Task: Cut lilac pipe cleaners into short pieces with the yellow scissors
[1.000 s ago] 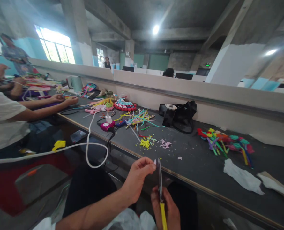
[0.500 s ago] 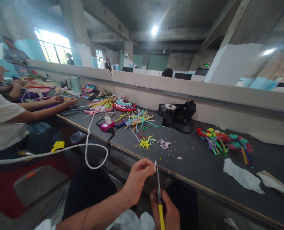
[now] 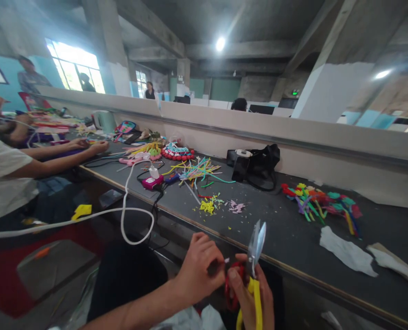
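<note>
My left hand [image 3: 204, 263] is just off the table's front edge, thumb and forefinger pinched on a small pale lilac piece [image 3: 227, 260]. Close beside it on the right, my right hand [image 3: 259, 298] grips scissors [image 3: 256, 245] with yellow and red handle loops. Their blades point up, slightly parted, and are clear of the lilac piece. On the table beyond lie a heap of yellow clippings [image 3: 207, 207] and a heap of lilac clippings [image 3: 236, 207]. Behind those, long coloured fuzzy stems [image 3: 202, 169] are spread out.
A magenta adapter [image 3: 152, 182] and a looping white cable [image 3: 123, 211] are at the left. A black bag [image 3: 259, 167] rests against the partition. Colourful fuzzy flowers [image 3: 322, 201] and crumpled white paper [image 3: 348, 252] lie right. A co-worker's arms [image 3: 63, 153] reach in from the left.
The scissors have moved right and turned from edge-on to show their parted blades, away from the pinched piece. My left hand has lowered and rotated, with the lilac piece still in its fingertips.
</note>
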Action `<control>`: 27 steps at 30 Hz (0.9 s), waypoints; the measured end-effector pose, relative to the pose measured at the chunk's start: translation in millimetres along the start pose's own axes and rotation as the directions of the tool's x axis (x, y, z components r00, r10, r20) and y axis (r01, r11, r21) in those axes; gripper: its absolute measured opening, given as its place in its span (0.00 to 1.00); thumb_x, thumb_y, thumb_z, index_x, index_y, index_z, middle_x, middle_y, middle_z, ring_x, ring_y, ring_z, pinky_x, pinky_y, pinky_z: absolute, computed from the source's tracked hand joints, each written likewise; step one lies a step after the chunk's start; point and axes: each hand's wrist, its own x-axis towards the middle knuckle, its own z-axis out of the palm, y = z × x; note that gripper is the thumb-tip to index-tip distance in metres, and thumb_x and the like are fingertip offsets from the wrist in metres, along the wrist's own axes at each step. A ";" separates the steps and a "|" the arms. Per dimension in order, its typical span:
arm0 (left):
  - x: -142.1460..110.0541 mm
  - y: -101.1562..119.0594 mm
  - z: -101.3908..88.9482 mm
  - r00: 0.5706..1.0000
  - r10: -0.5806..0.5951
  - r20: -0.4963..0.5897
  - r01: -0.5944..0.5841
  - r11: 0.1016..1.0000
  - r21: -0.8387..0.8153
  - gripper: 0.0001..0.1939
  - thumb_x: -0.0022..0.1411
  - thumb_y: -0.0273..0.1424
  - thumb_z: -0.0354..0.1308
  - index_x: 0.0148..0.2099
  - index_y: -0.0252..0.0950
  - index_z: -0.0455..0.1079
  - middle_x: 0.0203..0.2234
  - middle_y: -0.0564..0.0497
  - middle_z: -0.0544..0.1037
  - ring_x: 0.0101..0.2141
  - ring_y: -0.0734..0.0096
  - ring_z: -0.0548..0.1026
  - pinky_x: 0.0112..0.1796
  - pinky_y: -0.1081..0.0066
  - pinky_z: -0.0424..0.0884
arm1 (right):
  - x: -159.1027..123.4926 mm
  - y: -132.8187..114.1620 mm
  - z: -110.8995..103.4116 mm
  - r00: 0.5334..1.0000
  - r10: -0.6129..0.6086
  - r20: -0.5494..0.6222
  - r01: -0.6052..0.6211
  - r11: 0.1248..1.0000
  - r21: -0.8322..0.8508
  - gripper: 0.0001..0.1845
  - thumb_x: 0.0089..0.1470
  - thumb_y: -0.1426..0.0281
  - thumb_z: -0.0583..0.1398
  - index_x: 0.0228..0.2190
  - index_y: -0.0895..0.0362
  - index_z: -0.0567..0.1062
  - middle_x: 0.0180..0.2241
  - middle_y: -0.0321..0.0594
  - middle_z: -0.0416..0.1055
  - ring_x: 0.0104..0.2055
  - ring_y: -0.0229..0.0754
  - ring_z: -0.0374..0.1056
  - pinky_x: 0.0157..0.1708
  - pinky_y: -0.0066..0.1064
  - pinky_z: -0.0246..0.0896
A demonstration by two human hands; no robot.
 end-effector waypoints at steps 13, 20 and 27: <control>-1.9 1.3 -2.1 0.945 0.266 0.191 -0.320 0.875 0.362 0.09 0.60 0.27 0.51 0.27 0.37 0.65 0.22 0.52 0.67 0.29 0.67 0.62 0.46 0.59 0.56 | 21.1 -29.2 -5.2 0.996 -0.054 0.071 0.066 0.983 -0.173 0.25 0.47 0.54 0.63 0.41 0.59 0.70 0.25 0.35 0.73 0.19 0.35 0.67 0.18 0.24 0.63; -1.2 -1.8 -2.9 0.964 0.087 0.250 -0.122 0.984 0.128 0.09 0.60 0.27 0.52 0.28 0.39 0.69 0.23 0.49 0.70 0.31 0.65 0.64 0.51 0.58 0.53 | 20.8 -32.2 -2.7 0.993 -0.102 0.064 0.111 0.981 -0.158 0.18 0.50 0.60 0.61 0.40 0.58 0.70 0.25 0.36 0.73 0.20 0.36 0.67 0.18 0.24 0.62; 11.9 -2.6 -11.4 0.813 -0.407 0.415 0.559 0.745 -0.364 0.05 0.52 0.32 0.58 0.28 0.37 0.72 0.21 0.52 0.72 0.26 0.71 0.66 0.34 0.68 0.60 | 29.7 -32.8 -11.6 0.968 -0.196 0.154 0.221 0.962 -0.163 0.16 0.50 0.63 0.61 0.40 0.58 0.70 0.23 0.32 0.71 0.19 0.33 0.66 0.21 0.24 0.65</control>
